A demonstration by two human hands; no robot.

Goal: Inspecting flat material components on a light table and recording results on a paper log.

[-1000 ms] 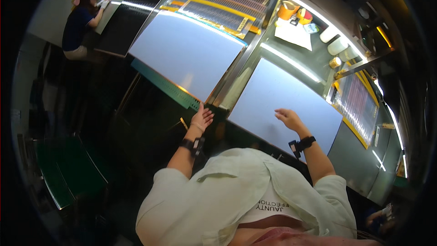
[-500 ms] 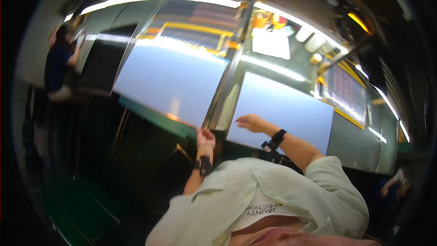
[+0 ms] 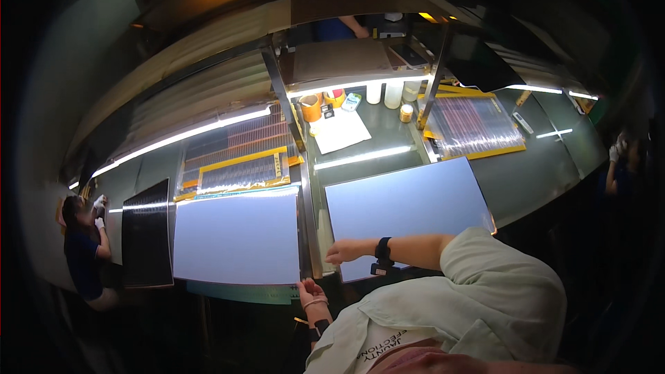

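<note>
A large pale bluish-white panel (image 3: 237, 239) lies flat on the bench at left. A green sheet (image 3: 242, 292) sticks out beneath its front edge. My left hand (image 3: 310, 292) is at that panel's front right corner, fingers curled in against the edge. Another white panel (image 3: 409, 197) lies on the bench at right, turned at an angle. Over its left edge, beside the metal strip dividing the two bench sections, hangs my right hand (image 3: 343, 251). Its fingers point down, loosely stretched, with nothing seen in them. My right forearm crosses above this panel.
Yellow-framed striped sheets (image 3: 242, 166) lie behind the left panel, and another yellow-framed sheet (image 3: 474, 125) is at back right. Orange tape rolls (image 3: 310, 108), bottles (image 3: 393, 94) and white paper (image 3: 341, 131) stand or lie under the shelf. A gloved co-worker (image 3: 86, 246) stands beside a black panel (image 3: 147, 235).
The whole view has swung and sharpened. My right hand has shifted left across the right panel to its left edge. My left hand stays at the left panel's front right corner.
</note>
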